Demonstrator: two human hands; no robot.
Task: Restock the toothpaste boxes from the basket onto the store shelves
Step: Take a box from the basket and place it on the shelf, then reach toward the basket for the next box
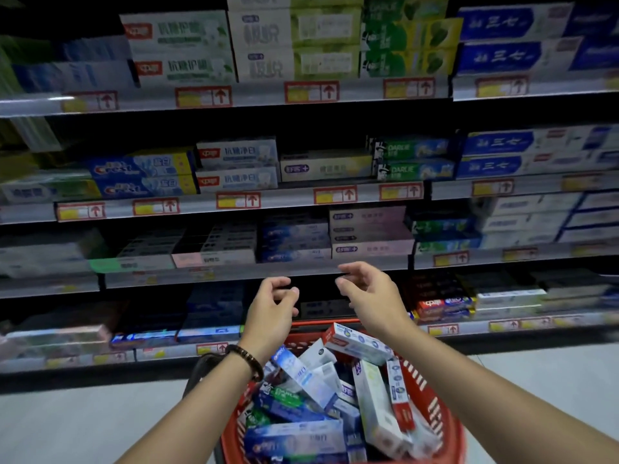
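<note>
Shelves (201,276) sit just past the left hand (273,306) and right hand (371,293), both empty and loosely curled. Basket (435,393) of toothpaste boxes (375,400) is right below them, near end cut off, shelf labels mostly blurry.

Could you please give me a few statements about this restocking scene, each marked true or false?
1. The left hand holds a toothpaste box. False: its fingers are loosely curled and hold nothing.
2. The red basket contains toothpaste boxes lying jumbled at different angles. True.
3. A dark bead bracelet sits on the right wrist. False: it is on the left wrist.
4. The right hand is empty and raised above the basket, in front of the shelves. True.
</note>
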